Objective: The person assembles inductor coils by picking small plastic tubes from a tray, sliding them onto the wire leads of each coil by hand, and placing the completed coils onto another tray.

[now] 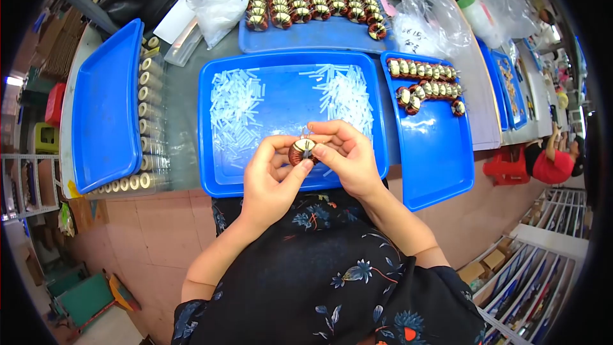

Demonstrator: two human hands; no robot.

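Observation:
Over the front of a blue tray (294, 182), my left hand (271, 169) grips a toroidal coil (297, 155) wound with copper wire, thumb and fingers around its lower left side. My right hand (348, 156) closes on the coil from the other side, its thumb on the edge. The right forefinger is beside thin wire leads standing up from the coil; whether a sleeve is pinched there I cannot make out. Behind my hands, the tray holds a left pile of short clear tubes (235, 105) and a right pile of tubes (348, 96).
Coils stand in rows on a back tray (281, 41) and a right tray (437, 160). A further blue tray (105, 108) lies left, beside a line of clear tubes with pale ends (145, 92). Plastic bags (217, 0) lie behind. A person in red (554, 163) is far right.

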